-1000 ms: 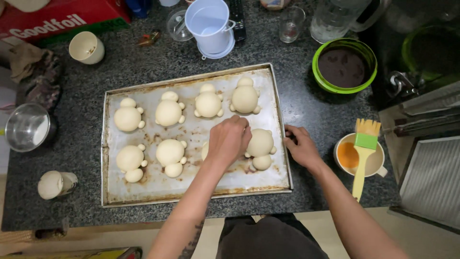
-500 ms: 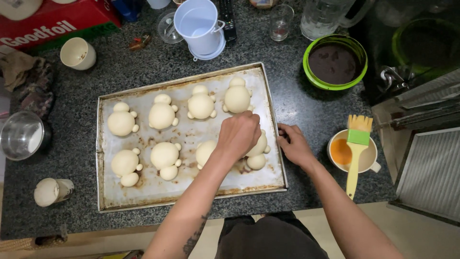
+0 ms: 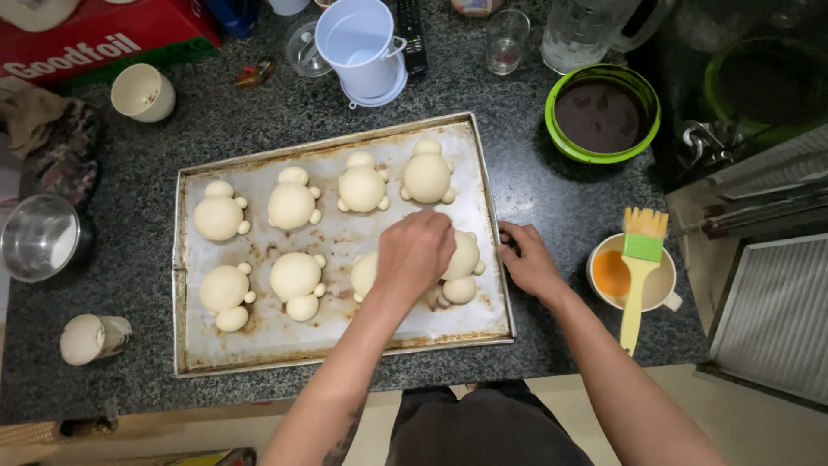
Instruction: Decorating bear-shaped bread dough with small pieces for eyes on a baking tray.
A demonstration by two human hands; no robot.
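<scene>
A metal baking tray (image 3: 341, 341) lies on the dark granite counter and carries several pale dough figures with small round knobs. My left hand (image 3: 416, 252) rests over the lower row, fingers curled on a dough figure (image 3: 366, 273) and hiding most of it. Beside it sits another dough figure (image 3: 463, 261), partly covered. My right hand (image 3: 526, 259) presses on the tray's right rim. The top row's dough figures (image 3: 361, 187) lie untouched.
A cup of orange liquid (image 3: 614, 274) with a green-and-yellow pastry brush (image 3: 639, 263) stands right of the tray. Behind are a green bowl of dark filling (image 3: 601, 114), a white measuring jug (image 3: 360, 45), a glass (image 3: 505, 39), a steel bowl (image 3: 39, 237) and small cups.
My left hand has stayed over the lower-row dough with small finger shifts. The view has drifted slightly; my right hand remains at the tray's right rim.
</scene>
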